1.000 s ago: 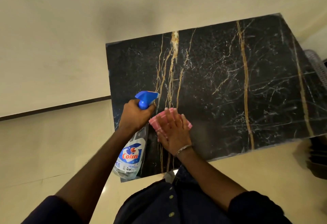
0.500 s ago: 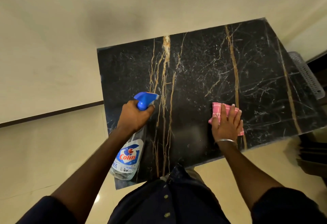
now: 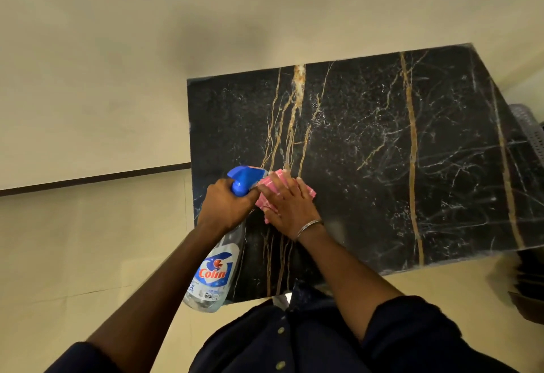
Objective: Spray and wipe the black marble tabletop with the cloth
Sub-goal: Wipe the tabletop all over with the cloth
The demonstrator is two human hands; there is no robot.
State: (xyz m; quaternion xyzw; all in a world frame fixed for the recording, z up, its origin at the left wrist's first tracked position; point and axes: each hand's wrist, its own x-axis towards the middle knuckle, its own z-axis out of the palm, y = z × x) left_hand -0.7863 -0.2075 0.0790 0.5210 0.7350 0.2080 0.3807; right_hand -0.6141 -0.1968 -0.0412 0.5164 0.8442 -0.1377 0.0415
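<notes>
The black marble tabletop (image 3: 382,151) with gold and white veins fills the right half of the view. My left hand (image 3: 225,206) grips the neck of a clear Colin spray bottle (image 3: 213,272) with a blue trigger head, held over the tabletop's near left corner. Right beside it, my right hand (image 3: 287,206) lies flat with straight fingers on a pink cloth (image 3: 307,191), pressing it onto the marble. The cloth's edges show around my fingers; most of it is hidden under the palm.
A cream wall runs behind the table and a pale tiled floor lies to the left and front. A grey perforated basket (image 3: 530,128) sticks out past the table's right edge. Dark objects (image 3: 530,281) sit at the lower right.
My right hand has slid the pink cloth from the right part of the tabletop back to the left, up against the spray bottle. My left hand kept holding the bottle in place.
</notes>
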